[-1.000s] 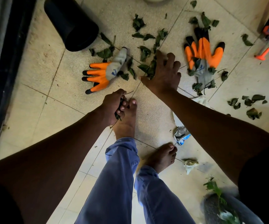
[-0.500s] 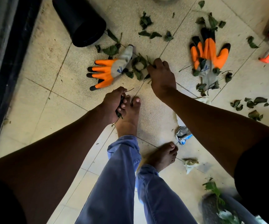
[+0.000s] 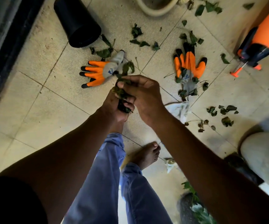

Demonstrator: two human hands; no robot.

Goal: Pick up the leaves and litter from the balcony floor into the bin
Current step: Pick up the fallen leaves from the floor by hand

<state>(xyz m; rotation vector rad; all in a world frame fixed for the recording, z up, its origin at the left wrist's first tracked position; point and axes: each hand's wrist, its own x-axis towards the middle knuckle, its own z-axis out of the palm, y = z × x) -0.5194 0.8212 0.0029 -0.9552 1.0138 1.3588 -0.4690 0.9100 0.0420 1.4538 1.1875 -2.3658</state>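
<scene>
Both hands meet above the tiled balcony floor (image 3: pixel 49 101). My left hand (image 3: pixel 112 105) grips a wad of green leaves (image 3: pixel 122 94), and my right hand (image 3: pixel 143 92) holds more leaves against that wad from the right. Loose leaves (image 3: pixel 137 32) lie scattered on the tiles further out, with another cluster of leaves (image 3: pixel 222 110) to the right. A black bin (image 3: pixel 76 24) lies tipped on its side at the upper left, its mouth turned toward the leaves.
Two orange and grey work gloves (image 3: pixel 101 71) (image 3: pixel 189 67) lie on the floor. An orange sprayer (image 3: pixel 263 44) stands at the upper right. White plastic litter (image 3: pixel 179 109) lies right of my hands, crumpled paper (image 3: pixel 170 164) by my bare feet. A white pot rim (image 3: pixel 156 12) sits at top.
My right hand closed on leaves by the left glove, then lifted them back to my left hand. Both hands now hold one wad. The view shifted, showing the sprayer.
</scene>
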